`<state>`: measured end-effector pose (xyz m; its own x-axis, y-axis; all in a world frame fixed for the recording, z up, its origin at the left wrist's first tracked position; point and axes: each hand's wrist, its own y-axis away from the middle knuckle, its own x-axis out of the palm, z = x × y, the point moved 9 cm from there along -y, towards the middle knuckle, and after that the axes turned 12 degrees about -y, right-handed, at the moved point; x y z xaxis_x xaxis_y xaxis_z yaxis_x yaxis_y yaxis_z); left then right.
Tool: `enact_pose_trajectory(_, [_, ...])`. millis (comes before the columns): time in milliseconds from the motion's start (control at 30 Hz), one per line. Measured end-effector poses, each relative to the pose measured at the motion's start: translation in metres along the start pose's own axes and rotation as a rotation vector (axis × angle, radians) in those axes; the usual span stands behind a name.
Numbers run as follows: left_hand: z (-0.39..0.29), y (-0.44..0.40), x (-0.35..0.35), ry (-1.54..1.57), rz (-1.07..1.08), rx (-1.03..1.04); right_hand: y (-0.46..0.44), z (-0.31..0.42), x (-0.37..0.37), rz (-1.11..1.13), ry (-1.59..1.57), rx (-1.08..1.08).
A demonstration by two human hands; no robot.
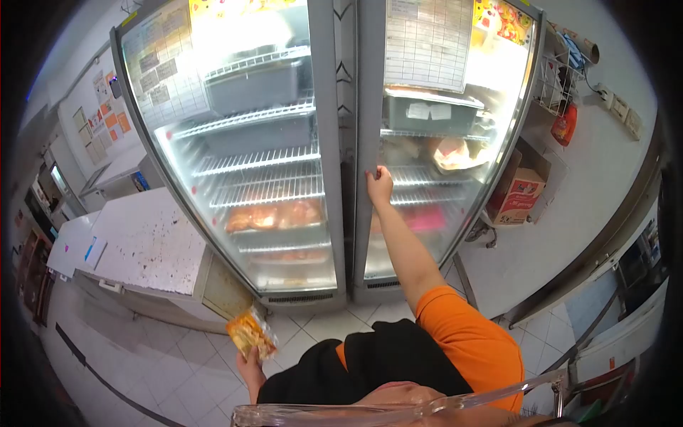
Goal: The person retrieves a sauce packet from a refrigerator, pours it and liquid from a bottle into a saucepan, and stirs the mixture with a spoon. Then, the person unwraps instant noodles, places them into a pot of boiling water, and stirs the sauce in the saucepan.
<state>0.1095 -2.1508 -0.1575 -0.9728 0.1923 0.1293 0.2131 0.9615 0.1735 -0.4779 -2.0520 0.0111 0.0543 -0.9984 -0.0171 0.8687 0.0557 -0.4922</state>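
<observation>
Low in front of me, my left hand [250, 364] is closed on a clear plastic packet [251, 333] of yellow-orange food. My right arm reaches forward, and my right hand [380, 186] has its fingers curled round the left edge of the right fridge's glass door [420, 186]. That door looks shut or nearly so; I cannot tell which. Behind its glass are a dark bin [434, 114] with white labels, a wrapped pale bundle [455, 154] and a pink item [421, 218]. The left fridge [332, 142] stands beside it with its glass door shut.
Orange-brown bagged food [274, 215] lies low in the left fridge. A white-topped chest [153, 242] is at my left. To the right are a cardboard box [523, 192], a wire rack [557, 82] and wall sockets [619, 110]. Underfoot is white tile [192, 359].
</observation>
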Motion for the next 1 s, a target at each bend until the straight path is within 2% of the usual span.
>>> enact_pose_trajectory(100, [0.021,-0.009,-0.032,-0.016,0.038,-0.015,-0.002,-0.009,0.001,-0.014,-0.081,-0.040])
enact_pose_trajectory(200, [0.009,-0.018,-0.036,-0.026,0.019,0.043,0.000,-0.007,-0.003,0.015,-0.035,-0.119])
enact_pose_trajectory(333, [-0.048,-0.025,0.024,-0.062,0.056,0.148,0.050,0.020,-0.049,0.106,-0.082,-0.036])
enact_pose_trajectory(400, [-0.066,-0.028,0.066,-0.059,0.171,0.149,0.086,0.026,-0.088,0.098,-0.545,0.094])
enact_pose_trajectory(467, [-0.097,-0.040,0.123,-0.102,0.284,0.169,0.121,0.043,-0.133,0.056,-0.766,0.185])
enact_pose_trajectory(500, [-0.113,-0.042,0.157,-0.129,0.382,0.233,0.139,0.039,-0.160,-0.028,-0.734,0.246])
enact_pose_trajectory(533, [-0.129,-0.039,0.192,-0.160,0.479,0.281,0.147,0.031,-0.191,-0.122,-0.698,0.108])
enact_pose_trajectory(567, [-0.147,-0.031,0.227,-0.224,0.557,0.345,0.165,0.023,-0.226,-0.214,-0.646,-0.011])
enact_pose_trajectory(633, [-0.181,-0.018,0.298,-0.304,0.676,0.521,0.202,0.009,-0.302,-0.458,-0.325,0.031])
enact_pose_trajectory(733, [-0.244,0.013,0.398,-0.199,0.709,0.831,0.232,0.012,-0.401,-0.674,-0.265,0.001])
enact_pose_trajectory(767, [-0.270,0.027,0.428,-0.195,0.679,0.990,0.237,0.018,-0.430,-0.722,-0.244,0.021])
enact_pose_trajectory(833, [-0.318,0.057,0.484,-0.170,0.607,1.285,0.236,0.046,-0.480,-0.788,0.157,-0.050])
enact_pose_trajectory(933, [-0.383,0.101,0.564,-0.051,0.436,1.653,0.227,0.034,-0.544,-0.896,-0.228,-0.036])
enact_pose_trajectory(1000, [-0.418,0.111,0.617,0.055,0.360,1.712,0.217,0.021,-0.579,-0.887,-0.258,0.003])
